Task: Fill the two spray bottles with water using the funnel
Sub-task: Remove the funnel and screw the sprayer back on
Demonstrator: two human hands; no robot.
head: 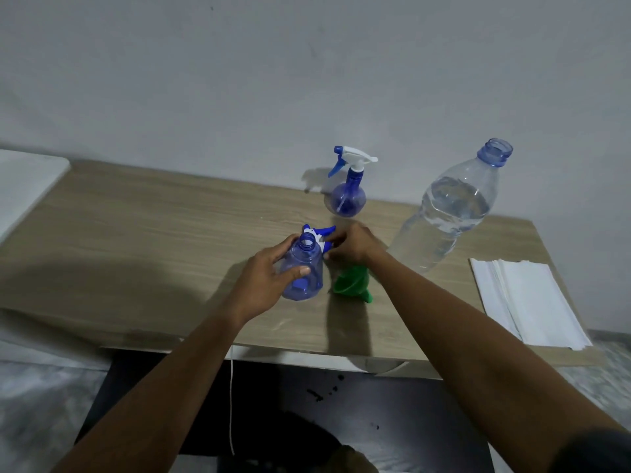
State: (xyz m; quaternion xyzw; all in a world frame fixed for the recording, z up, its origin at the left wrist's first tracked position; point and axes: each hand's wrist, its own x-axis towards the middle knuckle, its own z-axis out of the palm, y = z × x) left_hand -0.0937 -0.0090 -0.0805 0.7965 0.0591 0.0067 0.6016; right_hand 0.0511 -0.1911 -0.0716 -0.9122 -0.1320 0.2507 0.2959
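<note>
I wrap my left hand (269, 278) round the uncapped spray bottle (304, 271) mid-table, my right hand (353, 244) blurred at the sprayer head (319, 233), grip I cannot tell, funnel (351, 283) just right, capped spray bottle (348, 196) far, water bottle (450, 213) right, table (136, 240) stretching wide left.

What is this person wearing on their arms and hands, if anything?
Nothing shows on the hands: the left hand and right hand have no gloves, rings or watch. The left forearm and right forearm are bare from the wrist up. Only at the bottom right corner does the edge of a dark sleeve cover the right arm.
</note>
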